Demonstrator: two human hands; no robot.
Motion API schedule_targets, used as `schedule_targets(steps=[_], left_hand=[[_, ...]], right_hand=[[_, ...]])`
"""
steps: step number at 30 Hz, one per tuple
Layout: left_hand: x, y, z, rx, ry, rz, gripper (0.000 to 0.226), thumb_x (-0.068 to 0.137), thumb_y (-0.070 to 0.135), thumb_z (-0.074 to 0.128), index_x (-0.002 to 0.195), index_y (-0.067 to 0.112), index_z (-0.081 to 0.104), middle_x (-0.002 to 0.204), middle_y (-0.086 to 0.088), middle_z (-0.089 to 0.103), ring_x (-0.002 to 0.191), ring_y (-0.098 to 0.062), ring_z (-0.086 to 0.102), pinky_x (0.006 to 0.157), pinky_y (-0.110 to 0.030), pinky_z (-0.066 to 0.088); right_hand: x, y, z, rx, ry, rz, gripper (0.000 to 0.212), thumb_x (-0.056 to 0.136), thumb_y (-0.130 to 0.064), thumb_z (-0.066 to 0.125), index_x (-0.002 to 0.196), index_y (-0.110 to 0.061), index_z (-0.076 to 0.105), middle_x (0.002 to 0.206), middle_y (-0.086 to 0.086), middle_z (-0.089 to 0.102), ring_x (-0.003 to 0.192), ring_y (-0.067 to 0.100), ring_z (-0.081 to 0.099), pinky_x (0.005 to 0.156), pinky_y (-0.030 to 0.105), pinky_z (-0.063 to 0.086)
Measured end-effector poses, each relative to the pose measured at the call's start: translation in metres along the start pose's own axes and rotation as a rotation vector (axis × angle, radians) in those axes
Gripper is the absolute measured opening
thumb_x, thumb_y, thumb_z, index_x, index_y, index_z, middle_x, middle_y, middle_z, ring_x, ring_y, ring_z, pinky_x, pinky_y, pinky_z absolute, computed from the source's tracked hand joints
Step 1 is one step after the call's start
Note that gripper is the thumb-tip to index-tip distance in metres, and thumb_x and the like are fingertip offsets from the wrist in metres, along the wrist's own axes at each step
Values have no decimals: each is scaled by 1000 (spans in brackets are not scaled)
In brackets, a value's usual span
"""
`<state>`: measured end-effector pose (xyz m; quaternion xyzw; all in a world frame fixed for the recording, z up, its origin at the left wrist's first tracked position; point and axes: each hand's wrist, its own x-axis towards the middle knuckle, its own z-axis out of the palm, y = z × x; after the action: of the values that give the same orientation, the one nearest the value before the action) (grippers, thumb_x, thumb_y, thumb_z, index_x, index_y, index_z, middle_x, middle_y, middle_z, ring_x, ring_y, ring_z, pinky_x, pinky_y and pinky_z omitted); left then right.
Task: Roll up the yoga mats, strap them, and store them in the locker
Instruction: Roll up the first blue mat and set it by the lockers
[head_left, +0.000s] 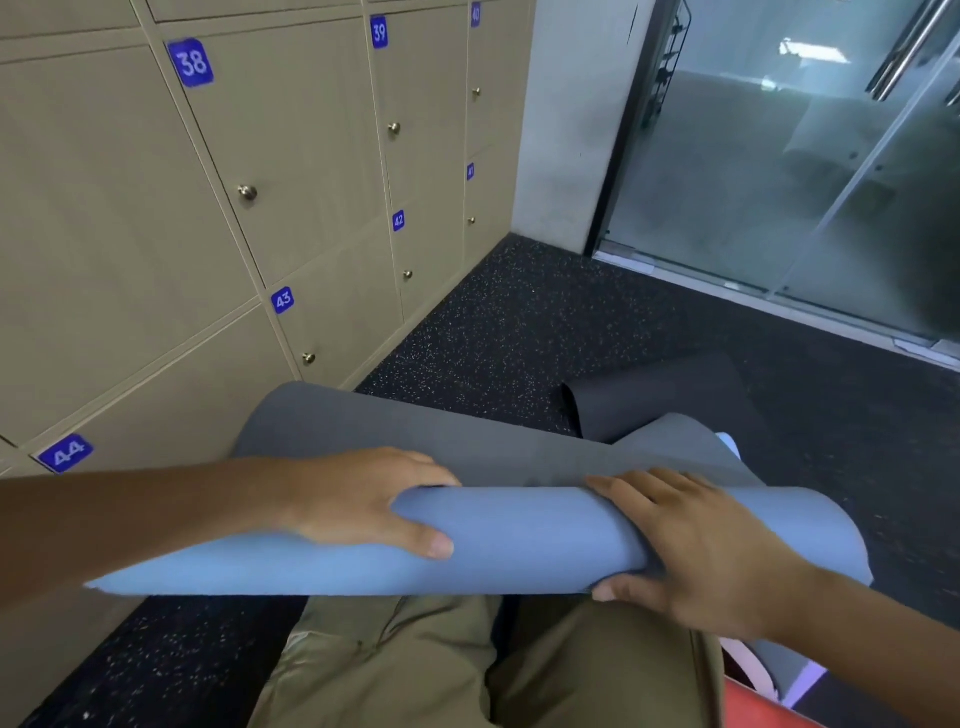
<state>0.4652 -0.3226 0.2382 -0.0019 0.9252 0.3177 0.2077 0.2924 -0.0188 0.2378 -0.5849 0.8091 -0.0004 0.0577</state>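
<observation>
Head view only. Yoga mat (519, 540), blue on one face and grey on the other, lies across the person's lap, over khaki trousers (415, 665); near edge is curled over into a partial roll w/ blue face outward, rest of the mat spreads away flat w/ grey face up, far end reaching toward the lockers. L hand (363, 501) holds the roll at its left-centre: fingers curled over the top onto the grey side, thumb pressed on the blue front. R hand (691, 545) grips the roll toward its right end: fingers spread over the top, thumb hooked under the lower edge. Both hands in firm contact w/ the mat, well apart from each other along the roll. Second mat (660, 400), dark grey, lies on the speckled black floor (519, 322) beyond the first, one end curling up. Lockers (291, 156), beige, fill left side: doors numbered 38–44 on blue tags, all doors visible here are closed, small round knobs. Glass door (805, 171) at right, past a pale wall section. Red/orange item (753, 701) at bottom right, partly hidden; can't tell what it is.
</observation>
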Motion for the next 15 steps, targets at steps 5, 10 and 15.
schedule_targets(steps=[5, 10, 15], left_hand=[[3, 4, 4, 314, 148, 10, 56, 101, 63, 40, 151, 38, 38, 139, 24, 42, 128, 3, 43, 106, -22, 34], [3, 11, 35, 503, 542, 179, 67, 96, 65, 47, 142, 16, 52, 132, 4, 56, 110, -17, 60, 92, -31, 48], [21, 1, 38, 610, 535, 132, 104, 74, 89, 51, 143, 10, 47, 131, -2, 60, 110, -20, 63, 93, -34, 53]], right_hand=[[21, 18, -11, 163, -151, 17, 80, 79, -87, 49, 146, -46, 32, 135, -22, 52, 120, 1, 48, 104, 25, 36], [52, 44, -18, 404, -333, 49, 68, 72, -88, 55, 131, -53, 46, 122, -24, 61, 113, 2, 57, 101, 33, 46], [75, 59, -20, 409, -401, 19, 63, 79, -83, 55, 131, -47, 52, 115, -25, 51, 114, -5, 45, 105, 28, 40]])
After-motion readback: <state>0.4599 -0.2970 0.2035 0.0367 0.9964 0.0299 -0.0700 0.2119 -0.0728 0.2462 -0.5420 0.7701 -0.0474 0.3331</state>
